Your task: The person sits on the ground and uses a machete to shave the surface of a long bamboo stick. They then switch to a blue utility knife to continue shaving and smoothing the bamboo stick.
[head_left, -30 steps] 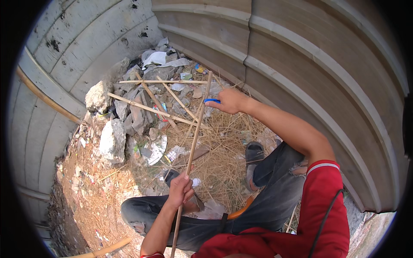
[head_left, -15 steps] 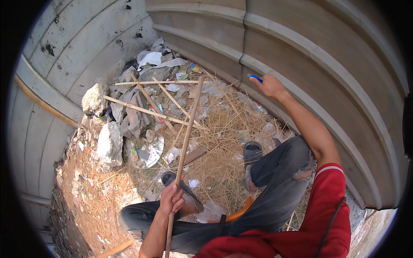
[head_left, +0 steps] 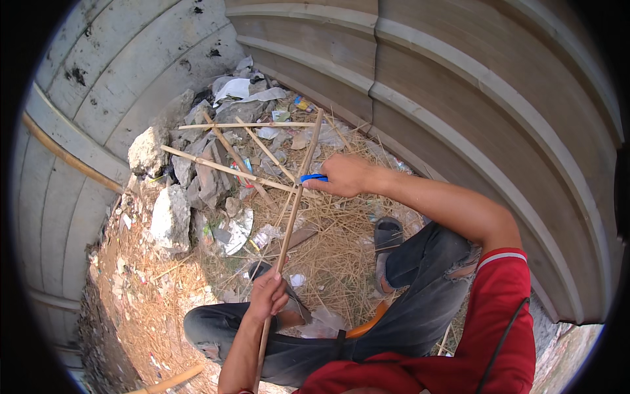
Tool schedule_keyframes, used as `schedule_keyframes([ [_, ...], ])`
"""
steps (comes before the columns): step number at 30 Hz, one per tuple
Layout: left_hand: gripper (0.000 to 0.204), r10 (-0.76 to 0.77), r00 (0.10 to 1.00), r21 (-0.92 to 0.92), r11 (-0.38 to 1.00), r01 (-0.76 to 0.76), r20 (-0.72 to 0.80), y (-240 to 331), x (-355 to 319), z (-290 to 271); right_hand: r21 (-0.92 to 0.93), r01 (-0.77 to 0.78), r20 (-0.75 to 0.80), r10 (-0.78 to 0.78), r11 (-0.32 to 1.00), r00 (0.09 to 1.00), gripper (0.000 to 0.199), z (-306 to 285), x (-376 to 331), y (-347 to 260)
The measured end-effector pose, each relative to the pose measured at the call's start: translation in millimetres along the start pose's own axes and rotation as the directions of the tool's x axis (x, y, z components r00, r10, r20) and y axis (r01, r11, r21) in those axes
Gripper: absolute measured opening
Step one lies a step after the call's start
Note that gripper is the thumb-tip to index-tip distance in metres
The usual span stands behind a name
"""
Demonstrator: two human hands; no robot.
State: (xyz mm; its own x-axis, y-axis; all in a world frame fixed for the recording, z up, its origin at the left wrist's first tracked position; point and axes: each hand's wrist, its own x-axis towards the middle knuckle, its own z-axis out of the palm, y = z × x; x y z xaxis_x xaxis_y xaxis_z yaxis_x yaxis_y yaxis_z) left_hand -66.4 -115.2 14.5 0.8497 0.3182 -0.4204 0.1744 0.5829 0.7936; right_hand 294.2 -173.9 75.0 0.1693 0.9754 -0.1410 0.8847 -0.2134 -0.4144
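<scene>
My left hand (head_left: 268, 293) is wrapped round the lower part of a long, thin wooden stick (head_left: 289, 236), which slants up and away between my legs. In my right hand (head_left: 346, 175) is a blue utility knife (head_left: 314, 178), its front end at the stick's upper half; the blade cannot be made out. Beyond the stick lie thinner sticks: one pale stick (head_left: 223, 168) crosses a darker stick (head_left: 226, 150), and another thin stick (head_left: 246, 125) runs across farther back. Their right ends meet or pass behind the long stick.
Whitish rocks (head_left: 172, 217) and rubble are piled at the left. Dry straw (head_left: 335, 243) and scraps of litter cover the ground. A ribbed metal wall (head_left: 446, 131) rises at the right and a pale panel wall (head_left: 138, 72) at the left. My sandalled foot (head_left: 387, 233) rests on the straw.
My right hand has swung left and nearer from beside the metal wall, bringing the blue knife to the long stick. My left hand keeps its grip and has shifted slightly.
</scene>
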Motion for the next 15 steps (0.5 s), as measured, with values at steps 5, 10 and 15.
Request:
schedule_keyframes([
  [5, 0.05, -0.036, 0.998, 0.08, 0.996, 0.041, -0.057, -5, -2, -2, 0.038, -0.088, -0.135, 0.092, 0.995, 0.987, 0.082, 7, 14, 46],
  [10, 0.049, -0.03, 0.999, 0.103, 0.994, 0.031, -0.016, -6, 1, 2, -0.028, -0.065, -0.045, 0.064, 0.997, 0.997, 0.082, 3, 9, 61],
  [15, 0.049, -0.037, 0.997, 0.087, 0.995, 0.043, -0.063, -10, 3, -7, -0.041, 0.075, 0.072, -0.072, 0.996, 0.995, 0.084, 5, -4, 33],
])
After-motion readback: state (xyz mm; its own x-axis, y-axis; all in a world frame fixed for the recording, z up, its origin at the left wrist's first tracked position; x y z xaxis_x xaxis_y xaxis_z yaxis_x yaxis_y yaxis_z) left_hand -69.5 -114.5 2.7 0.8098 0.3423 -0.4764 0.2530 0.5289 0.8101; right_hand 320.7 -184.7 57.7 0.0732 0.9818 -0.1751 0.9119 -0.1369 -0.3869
